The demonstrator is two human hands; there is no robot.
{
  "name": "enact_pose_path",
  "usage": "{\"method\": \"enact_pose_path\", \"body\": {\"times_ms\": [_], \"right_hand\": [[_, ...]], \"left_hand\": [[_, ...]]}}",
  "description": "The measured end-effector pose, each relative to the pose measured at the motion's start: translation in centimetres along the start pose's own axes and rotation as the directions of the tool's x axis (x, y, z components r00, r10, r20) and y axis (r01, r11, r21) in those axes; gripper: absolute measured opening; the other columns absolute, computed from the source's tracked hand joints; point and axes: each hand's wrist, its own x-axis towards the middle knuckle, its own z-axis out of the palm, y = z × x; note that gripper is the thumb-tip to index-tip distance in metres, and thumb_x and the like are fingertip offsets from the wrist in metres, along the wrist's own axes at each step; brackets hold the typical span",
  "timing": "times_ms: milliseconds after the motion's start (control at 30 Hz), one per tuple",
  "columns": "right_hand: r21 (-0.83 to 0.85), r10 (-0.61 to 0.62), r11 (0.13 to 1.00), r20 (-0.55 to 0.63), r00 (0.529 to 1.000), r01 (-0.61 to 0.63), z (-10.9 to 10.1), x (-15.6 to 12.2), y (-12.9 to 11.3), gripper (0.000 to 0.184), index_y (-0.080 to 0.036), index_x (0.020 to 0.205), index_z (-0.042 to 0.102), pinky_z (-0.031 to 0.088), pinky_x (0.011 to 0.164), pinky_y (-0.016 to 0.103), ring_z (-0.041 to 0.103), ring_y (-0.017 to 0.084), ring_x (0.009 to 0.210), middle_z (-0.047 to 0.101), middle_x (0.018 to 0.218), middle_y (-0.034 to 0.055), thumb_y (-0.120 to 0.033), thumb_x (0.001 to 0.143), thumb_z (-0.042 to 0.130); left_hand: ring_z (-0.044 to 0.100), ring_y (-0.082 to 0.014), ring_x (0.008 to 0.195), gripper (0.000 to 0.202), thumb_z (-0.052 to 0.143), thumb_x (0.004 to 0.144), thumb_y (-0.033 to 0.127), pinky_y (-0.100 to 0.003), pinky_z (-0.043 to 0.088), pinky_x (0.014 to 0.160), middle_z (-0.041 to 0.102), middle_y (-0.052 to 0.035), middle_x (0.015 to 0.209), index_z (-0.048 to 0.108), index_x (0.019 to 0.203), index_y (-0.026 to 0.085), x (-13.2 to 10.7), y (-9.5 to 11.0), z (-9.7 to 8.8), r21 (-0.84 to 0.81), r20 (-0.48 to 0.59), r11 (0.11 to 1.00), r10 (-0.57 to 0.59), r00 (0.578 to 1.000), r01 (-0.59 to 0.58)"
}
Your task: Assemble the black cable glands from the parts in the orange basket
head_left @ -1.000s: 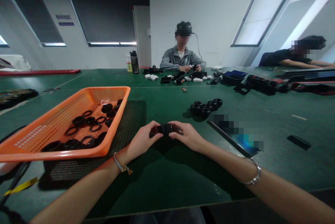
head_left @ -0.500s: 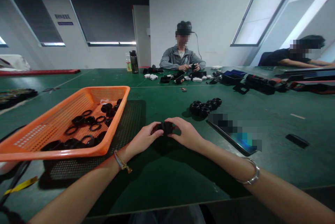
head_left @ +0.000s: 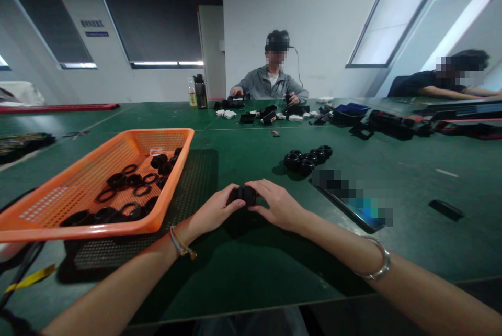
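Between my two hands, just above the green table, is a black round plastic fitting. My left hand grips its left side between thumb and fingers. On the other side, the thumb and fingers of my right hand close around it. Whether the fitting is one part or two pressed together I cannot tell. To the left stands an orange basket holding black rings and black threaded fittings. Beyond my right hand lies a cluster of similar black fittings.
A phone and a small black piece lie on the right. Across the table a person handles parts amid black and white pieces. Another person leans at the far right. Two bottles stand at the back.
My hands and the fitting have shifted slightly left, and the right fingers have turned over it. Across the table, the person's hands have moved apart.
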Motion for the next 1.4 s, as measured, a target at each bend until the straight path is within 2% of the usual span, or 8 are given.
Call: {"method": "enact_pose_path", "body": {"times_ms": [367,633,700,800,967,1133,1267,1400], "right_hand": [[0.328,0.266,0.895,0.147,0.953,-0.301,-0.8,0.3,-1.4,0.021,-0.016,0.099,0.054,0.046,0.070,0.030,0.057,0.017,0.076,0.062,0.087,0.0054,-0.021,0.079,0.051],[0.702,0.278,0.570,0.323,0.905,-0.426,-0.2,0.1,-0.7,0.020,-0.013,0.084,0.050,0.043,0.056,0.024,0.050,0.011,0.057,0.050,0.066,-0.0005,-0.032,0.080,0.046],[0.678,0.274,0.600,0.323,0.906,-0.424,-0.1,0.2,-0.6,0.020,-0.013,0.086,0.050,0.044,0.057,0.025,0.051,0.012,0.058,0.052,0.068,0.0003,-0.032,0.081,0.045],[0.497,0.296,0.775,0.258,0.920,-0.389,-0.2,0.4,-0.5,0.018,-0.015,0.095,0.051,0.047,0.065,0.029,0.056,0.015,0.069,0.058,0.078,0.0033,-0.026,0.082,0.045],[0.127,0.144,0.980,0.063,0.988,-0.151,-0.4,0.5,0.0,0.037,-0.018,0.113,0.046,0.043,0.089,0.041,0.052,0.023,0.103,0.056,0.109,0.0110,-0.014,0.077,0.054],[-0.004,-0.018,1.000,0.061,0.998,0.018,-0.6,0.3,0.3,0.042,-0.018,0.118,0.042,0.046,0.088,0.042,0.051,0.023,0.106,0.052,0.114,0.0123,-0.010,0.078,0.052],[-0.097,-0.087,0.991,0.080,0.993,0.094,-0.7,0.3,0.2,0.042,-0.015,0.119,0.040,0.048,0.083,0.043,0.052,0.025,0.100,0.054,0.110,0.0146,-0.016,0.080,0.054],[-0.144,-0.111,0.982,0.068,0.992,0.119,-0.7,0.2,0.0,0.039,-0.011,0.115,0.041,0.049,0.076,0.043,0.053,0.026,0.092,0.056,0.102,0.0158,-0.021,0.080,0.055]], "left_hand": [[0.055,-0.0218,0.091,0.032,0.059,0.075,0.029,-0.034,0.043,0.082,0.059,-0.0070,0.101,0.051,0.105,0.018,-0.4,-0.2,0.3,0.185,-0.100,0.980,0.093,0.991,-0.073],[0.052,-0.0217,0.090,0.033,0.059,0.076,0.032,-0.035,0.043,0.081,0.055,-0.0071,0.097,0.050,0.105,0.019,-0.5,0.1,-0.4,0.314,-0.015,0.927,0.219,0.975,-0.204],[0.052,-0.0220,0.090,0.032,0.060,0.075,0.030,-0.035,0.043,0.082,0.055,-0.0073,0.096,0.051,0.103,0.018,-0.4,0.2,-0.4,0.304,-0.006,0.933,0.204,0.979,-0.192],[0.052,-0.0225,0.095,0.037,0.062,0.072,0.026,-0.037,0.042,0.086,0.055,-0.0079,0.103,0.048,0.107,0.018,-0.1,0.0,-0.1,0.189,-0.055,0.973,0.148,0.987,-0.135],[0.055,-0.0165,0.079,0.033,0.047,0.081,0.028,-0.032,0.045,0.077,0.058,-0.0047,0.091,0.043,0.112,0.016,0.4,-0.5,0.3,-0.121,-0.035,0.992,0.021,0.999,-0.025],[0.046,-0.0102,0.058,0.020,0.041,0.083,0.031,-0.023,0.041,0.058,0.048,0.0029,0.066,0.047,0.093,0.015,0.4,-0.6,0.2,-0.254,0.065,0.967,-0.009,0.998,0.025],[0.043,-0.0104,0.058,0.021,0.040,0.082,0.033,-0.023,0.038,0.057,0.047,0.0024,0.068,0.045,0.091,0.015,0.2,-0.4,0.1,-0.263,0.107,0.964,-0.005,0.994,0.033],[0.048,-0.0148,0.072,0.026,0.046,0.077,0.032,-0.027,0.041,0.068,0.052,-0.0018,0.082,0.046,0.097,0.015,-0.1,0.0,0.0,-0.181,0.083,0.983,0.041,0.996,-0.026]]}}
